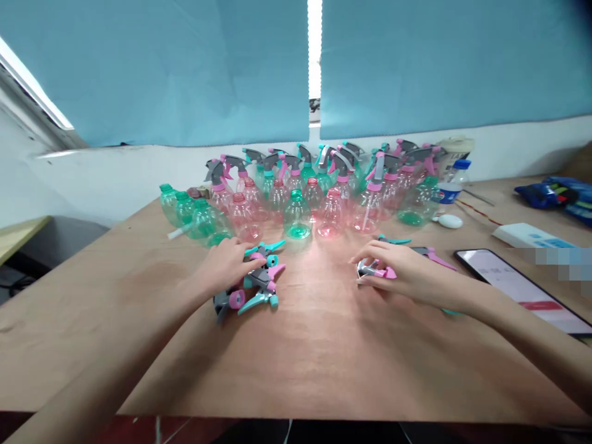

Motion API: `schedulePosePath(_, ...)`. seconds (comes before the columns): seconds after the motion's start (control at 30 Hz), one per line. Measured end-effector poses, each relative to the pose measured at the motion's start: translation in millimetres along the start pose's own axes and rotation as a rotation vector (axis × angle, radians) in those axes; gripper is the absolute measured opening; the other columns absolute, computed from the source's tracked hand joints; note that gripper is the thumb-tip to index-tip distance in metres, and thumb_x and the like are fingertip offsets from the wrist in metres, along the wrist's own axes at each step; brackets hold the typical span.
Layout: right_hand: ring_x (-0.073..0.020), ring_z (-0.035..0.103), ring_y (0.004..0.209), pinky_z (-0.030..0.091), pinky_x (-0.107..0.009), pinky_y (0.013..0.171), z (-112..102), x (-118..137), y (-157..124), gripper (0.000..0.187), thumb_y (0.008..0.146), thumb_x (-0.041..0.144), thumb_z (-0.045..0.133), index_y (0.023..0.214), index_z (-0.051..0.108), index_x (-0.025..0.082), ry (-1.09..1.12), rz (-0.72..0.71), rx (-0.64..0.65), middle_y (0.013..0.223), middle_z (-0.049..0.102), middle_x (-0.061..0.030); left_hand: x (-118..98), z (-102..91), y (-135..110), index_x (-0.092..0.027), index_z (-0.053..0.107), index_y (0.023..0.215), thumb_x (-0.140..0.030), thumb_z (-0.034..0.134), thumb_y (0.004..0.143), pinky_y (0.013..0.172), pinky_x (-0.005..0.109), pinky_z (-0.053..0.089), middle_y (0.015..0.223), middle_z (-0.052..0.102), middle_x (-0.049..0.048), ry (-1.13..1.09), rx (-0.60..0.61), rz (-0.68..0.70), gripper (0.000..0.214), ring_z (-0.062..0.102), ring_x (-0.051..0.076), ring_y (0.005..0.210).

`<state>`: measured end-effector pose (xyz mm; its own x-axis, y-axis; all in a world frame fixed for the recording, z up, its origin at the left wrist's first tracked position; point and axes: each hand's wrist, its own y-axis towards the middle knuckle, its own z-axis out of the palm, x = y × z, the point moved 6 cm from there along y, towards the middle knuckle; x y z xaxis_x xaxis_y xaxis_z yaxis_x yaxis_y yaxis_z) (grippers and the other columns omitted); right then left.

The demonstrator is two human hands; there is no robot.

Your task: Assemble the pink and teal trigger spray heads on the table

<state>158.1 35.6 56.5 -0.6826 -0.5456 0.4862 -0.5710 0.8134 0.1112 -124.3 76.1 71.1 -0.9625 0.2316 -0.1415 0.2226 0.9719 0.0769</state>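
Observation:
My left hand (226, 266) rests on a small heap of spray trigger heads (259, 283) in grey, pink and teal, its fingers curled over the top ones. My right hand (398, 268) lies on a grey and pink trigger head (375, 271), fingers closed round it. More loose trigger heads (416, 246) lie just behind that hand. Beyond both hands stand several pink and green plastic bottles (298, 213), the nearest ones without caps. The bottles in the back rows (342, 166) carry trigger heads.
The wooden table (300, 357) reaches to the near edge. A phone (522, 287) lies at the right beside a white box (527, 235). A capped plastic bottle (456, 179), a white oval object (450, 221) and a blue bag (555, 194) sit at the back right.

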Motion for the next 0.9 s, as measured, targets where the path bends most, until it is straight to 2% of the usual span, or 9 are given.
schedulePosePath(0.1,-0.0212,0.060,0.091,0.047,-0.034,0.074,-9.3,-14.6,-19.5,0.025,0.087,0.042,0.050,0.101,0.060,0.024,-0.004,0.061,-0.030,0.101,0.061,-0.0056,-32.2,0.7,1.0,-0.016,0.063,0.112,-0.048,0.046,0.086,0.076,0.038,0.041,0.103,0.060,0.0144,0.130,-0.055,0.108,0.045,0.054,0.031,0.095)
schedulePosePath(0.2,-0.0225,0.059,0.095,0.047,-0.035,0.077,-15.3,-25.0,-36.2,0.024,0.088,0.040,0.049,0.101,0.061,0.024,-0.023,0.102,-0.008,0.105,0.061,-0.0064,-74.3,10.0,5.8,-0.013,0.060,0.113,-0.041,0.051,0.087,0.082,0.040,0.042,0.104,0.059,0.0135,0.091,-0.083,0.233,0.039,0.053,0.029,0.098)
schedulePosePath(0.37,-0.0238,0.057,0.099,0.046,-0.039,0.082,-24.8,-36.7,-55.8,0.024,0.087,0.033,0.050,0.106,0.059,0.022,-0.045,0.163,-0.012,0.109,0.059,-0.0081,-149.0,43.2,18.9,-0.015,0.060,0.109,-0.021,0.052,0.088,0.087,0.037,0.043,0.109,0.058,0.0100,-0.081,-0.029,0.519,0.023,0.053,0.024,0.103)
schedulePosePath(0.5,-0.0228,0.058,0.096,0.045,-0.041,0.086,-27.2,-44.9,-63.9,0.026,0.088,0.032,0.048,0.109,0.059,0.021,-0.015,0.150,-0.026,0.109,0.059,-0.0086,-190.0,66.7,23.2,-0.018,0.056,0.114,-0.012,0.055,0.084,0.084,0.033,0.044,0.109,0.058,0.0074,-0.161,0.016,0.713,0.031,0.052,0.021,0.102)
schedulePosePath(0.6,-0.0232,0.057,0.097,0.045,-0.041,0.086,-26.2,-48.8,-64.8,0.027,0.088,0.033,0.048,0.110,0.059,0.021,-0.023,0.129,-0.035,0.108,0.059,-0.0091,-204.3,77.1,25.7,-0.019,0.054,0.116,-0.013,0.059,0.082,0.085,0.033,0.043,0.111,0.057,0.0068,-0.136,0.001,0.782,0.035,0.050,0.022,0.104)
schedulePosePath(0.7,-0.0238,0.056,0.099,0.044,-0.039,0.085,-22.9,-49.0,-61.1,0.025,0.088,0.030,0.049,0.108,0.060,0.021,-0.067,0.112,-0.035,0.106,0.060,-0.0082,-210.3,83.3,27.3,-0.016,0.058,0.108,-0.016,0.059,0.083,0.081,0.033,0.042,0.103,0.060,0.0072,-0.053,0.022,0.804,0.025,0.050,0.022,0.098)
schedulePosePath(0.8,-0.0226,0.057,0.096,0.044,-0.035,0.081,-17.6,-48.2,-53.4,0.022,0.087,0.029,0.051,0.105,0.061,0.022,-0.091,0.110,-0.019,0.106,0.062,-0.0065,-208.9,83.9,27.4,-0.013,0.060,0.105,-0.017,0.055,0.086,0.076,0.033,0.041,0.097,0.061,0.0078,-0.017,0.049,0.778,0.020,0.050,0.022,0.089)
schedulePosePath(0.9,-0.0195,0.060,0.086,0.044,-0.032,0.076,-13.3,-47.3,-42.6,0.021,0.087,0.032,0.054,0.103,0.062,0.022,-0.066,0.109,-0.016,0.101,0.065,-0.0051,-197.4,83.7,25.6,-0.015,0.061,0.105,-0.021,0.057,0.087,0.074,0.033,0.040,0.094,0.059,0.0066,-0.074,0.060,0.701,0.019,0.049,0.022,0.088)
